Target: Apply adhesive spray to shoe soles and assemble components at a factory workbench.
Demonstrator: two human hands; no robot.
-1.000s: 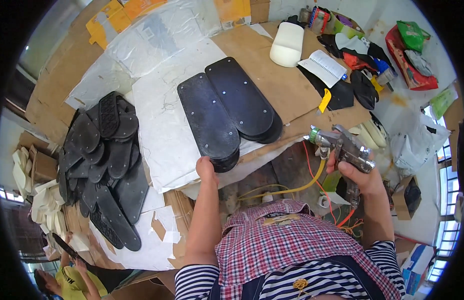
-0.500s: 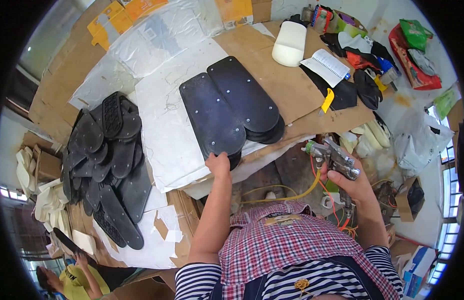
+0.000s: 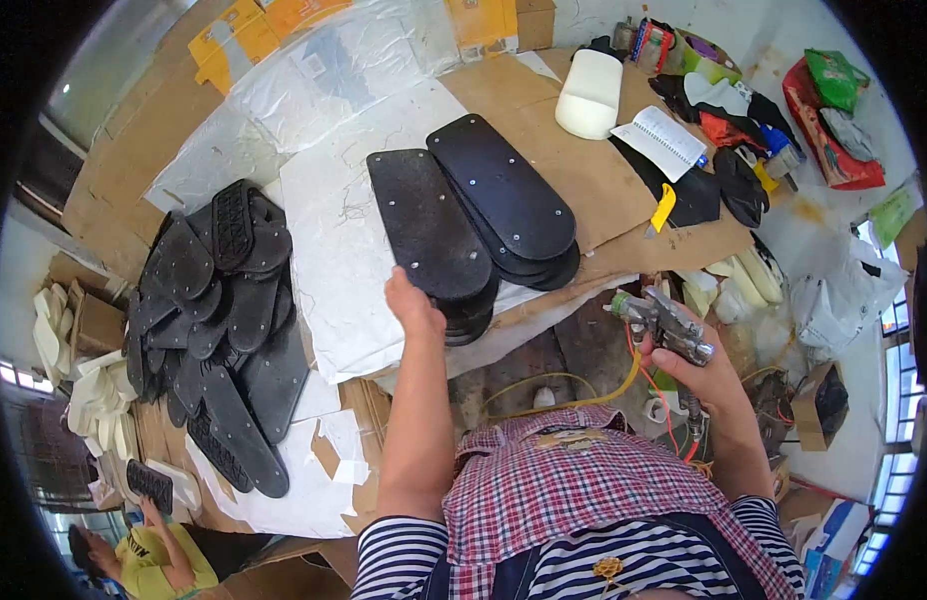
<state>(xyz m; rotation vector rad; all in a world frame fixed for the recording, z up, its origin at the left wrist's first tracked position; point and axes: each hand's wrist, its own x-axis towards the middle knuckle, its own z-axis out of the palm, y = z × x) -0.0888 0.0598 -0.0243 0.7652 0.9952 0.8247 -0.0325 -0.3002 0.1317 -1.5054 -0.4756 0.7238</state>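
Note:
My left hand (image 3: pixel 416 306) is closed on the near left edge of a black, studded, sole-shaped piece (image 3: pixel 431 222) on top of a pile. The fingertips are partly hidden there. Right beside it lies a second pile, topped by a similar black piece (image 3: pixel 504 190) with one rounded end and small metal studs. My right hand (image 3: pixel 696 365) is wrapped round a metal spray gun (image 3: pixel 666 325) with a green nozzle cap, held off the table's edge. A yellow hose (image 3: pixel 624 375) and a red tube run near it.
A heap of black sole-shaped pieces (image 3: pixel 224 310) lies left on the table. To the right are a cream pad (image 3: pixel 590 95), an open notebook (image 3: pixel 661 142), a yellow cutter (image 3: pixel 663 208) and dark cloths. A co-worker in a yellow shirt (image 3: pixel 152 562) is at the lower left.
My left hand has slid round to the left side of the pile. The left pile's top piece now looks duller, and lower pieces show between the piles. The spray gun stays in my right hand.

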